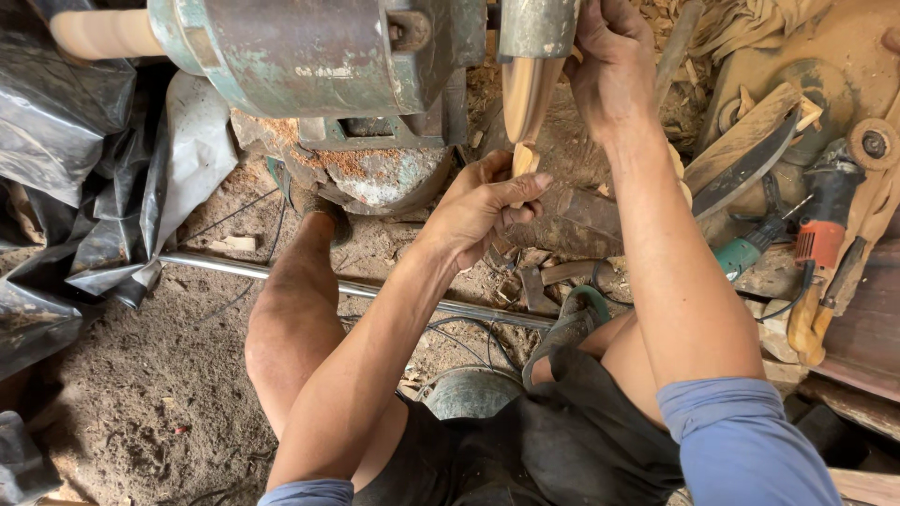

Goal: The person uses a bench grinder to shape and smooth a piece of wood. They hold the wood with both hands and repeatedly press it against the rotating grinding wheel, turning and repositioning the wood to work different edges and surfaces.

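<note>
A pale, tapered wooden piece (pixel 527 94) hangs from a metal chuck (pixel 536 28) on an old green lathe (pixel 309 56). My left hand (pixel 483 206) pinches a small wood piece (pixel 523 159) at the tip of the taper, fingers closed on it. My right hand (pixel 609 66) reaches up beside the chuck, gripping near its right side; what it holds is hidden behind the fingers.
A steel bar (pixel 225 267) crosses the sawdust floor under my knees. Black plastic sheeting (pixel 66 187) lies at left. At right lie a large curved blade (pixel 745 169), an orange power tool (pixel 823 230), a green-handled tool (pixel 745 253) and wood scraps. A metal bucket (pixel 469 394) sits between my legs.
</note>
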